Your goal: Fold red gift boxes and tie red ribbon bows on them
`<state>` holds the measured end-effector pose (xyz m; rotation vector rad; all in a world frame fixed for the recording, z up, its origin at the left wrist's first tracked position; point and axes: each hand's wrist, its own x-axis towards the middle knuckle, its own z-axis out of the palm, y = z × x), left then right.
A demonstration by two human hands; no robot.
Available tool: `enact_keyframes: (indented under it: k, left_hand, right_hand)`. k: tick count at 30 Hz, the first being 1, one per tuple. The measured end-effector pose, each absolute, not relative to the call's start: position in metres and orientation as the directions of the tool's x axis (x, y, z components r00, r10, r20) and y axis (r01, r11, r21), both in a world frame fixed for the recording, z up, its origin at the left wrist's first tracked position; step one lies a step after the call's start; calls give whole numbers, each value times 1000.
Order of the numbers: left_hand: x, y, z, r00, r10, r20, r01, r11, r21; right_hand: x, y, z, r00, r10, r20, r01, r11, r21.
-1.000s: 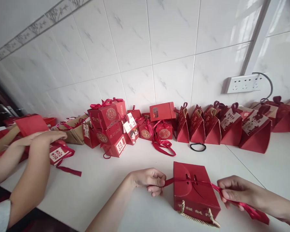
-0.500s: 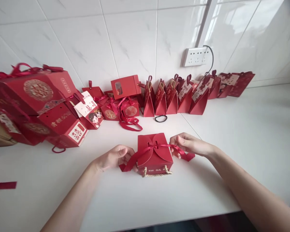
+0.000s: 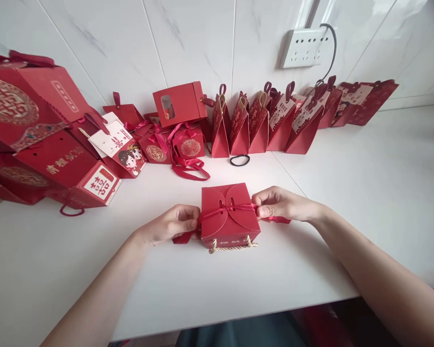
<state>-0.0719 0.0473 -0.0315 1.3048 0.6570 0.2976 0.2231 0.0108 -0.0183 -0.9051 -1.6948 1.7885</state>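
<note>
A red gift box (image 3: 231, 219) with curved, interlocked top flaps sits on the white counter in front of me. A red ribbon (image 3: 238, 207) crosses its top and looks knotted at the slots in the middle. At the box's left side my left hand (image 3: 177, 223) pinches one end of the ribbon, its tail hanging below the fingers. My right hand (image 3: 277, 203) pinches the other end by the right edge, with the tail lying on the counter. A twisted gold cord handle (image 3: 235, 248) droops along the box's near side.
Large red boxes (image 3: 25, 103) are stacked at the left. Smaller ribboned boxes (image 3: 191, 147) and a row of triangular red boxes (image 3: 220, 132) line the tiled wall. A black hair tie (image 3: 239, 160) lies before them. A power strip (image 3: 305, 48) is on the wall.
Both hands have closed from loose, parted fingers into pinches on the ribbon ends. The ribbon now lies tauter across the box top. The view has tilted downward and nearer.
</note>
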Motion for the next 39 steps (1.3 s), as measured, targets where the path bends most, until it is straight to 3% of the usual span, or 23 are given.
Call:
enact_keyframes:
  k: [11, 14, 17, 20, 25, 27, 30, 33, 39]
  left_hand:
    - [-76, 50, -20, 805, 513, -300, 214, 221, 952]
    - [-79, 48, -9, 791, 528, -308, 193, 262, 946]
    - [-82, 44, 6, 783, 522, -339, 217, 282, 935]
    - [-83, 38, 24, 742, 580, -337, 290, 175, 941]
    - [-69, 31, 65, 746, 617, -250, 382, -89, 920]
    - [-57, 29, 86, 758, 604, -246, 468, -242, 850]
    - [-39, 25, 108, 711, 656, -254, 651, -476, 592]
    - [-32, 21, 111, 656, 721, -222, 737, -550, 392]
    - [-36, 16, 92, 679, 733, 41, 696, -662, 278]
  right_hand:
    - [233, 10, -12, -667, 736, -116, 167, -4, -986]
    - [231, 4, 0, -660, 750, -46, 132, 55, -990]
    - [222, 0, 17, -655, 747, 113, 35, 180, -983]
    - [205, -1, 33, -632, 742, 224, 22, 306, -952]
    - [175, 4, 38, -536, 823, 188, 153, 314, -937]
    - [166, 4, 32, -434, 880, 196, 194, 303, -933]
    - [160, 1, 21, -314, 912, 263, 252, 347, -903]
    - [160, -4, 13, -299, 885, 358, 311, 445, -840]
    - [162, -10, 10, -294, 850, 437, 334, 520, -786]
